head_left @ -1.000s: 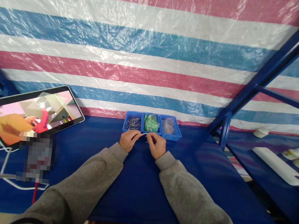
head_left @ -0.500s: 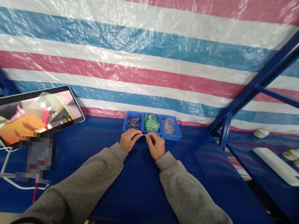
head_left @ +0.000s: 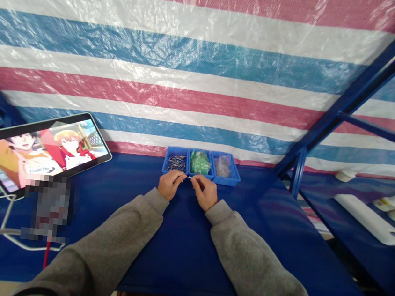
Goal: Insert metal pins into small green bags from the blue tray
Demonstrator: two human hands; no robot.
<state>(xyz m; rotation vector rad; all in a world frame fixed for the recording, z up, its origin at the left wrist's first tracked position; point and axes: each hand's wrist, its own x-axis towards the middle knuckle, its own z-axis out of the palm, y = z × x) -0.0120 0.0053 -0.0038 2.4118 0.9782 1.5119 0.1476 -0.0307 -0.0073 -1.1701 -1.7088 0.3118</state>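
My left hand (head_left: 169, 184) and my right hand (head_left: 206, 192) meet over the near edge of the blue bins, fingertips pinched. Between them runs a small, thin, shiny piece (head_left: 188, 177), its ends covered by the fingers; its exact kind is too small to make out. Just behind my left hand, the left blue bin (head_left: 165, 162) holds several slim metal pins or screws (head_left: 176, 163). Green plastic material (head_left: 200, 162) fills the middle bin, and clear plastic material (head_left: 223, 166) lies in the right bin (head_left: 236, 170).
A tablet (head_left: 106, 156) playing a cartoon leans at the left of the blue table (head_left: 186, 255), with a white cable (head_left: 6, 222) and a blurred-out object near it. Blue metal struts (head_left: 328, 117) rise at the right. A white oblong device (head_left: 371, 220) lies beyond them.
Both hands keep the same place and pinch. My fingertips have drawn slightly apart, so a little more of the shiny piece shows. The tablet's picture has changed.
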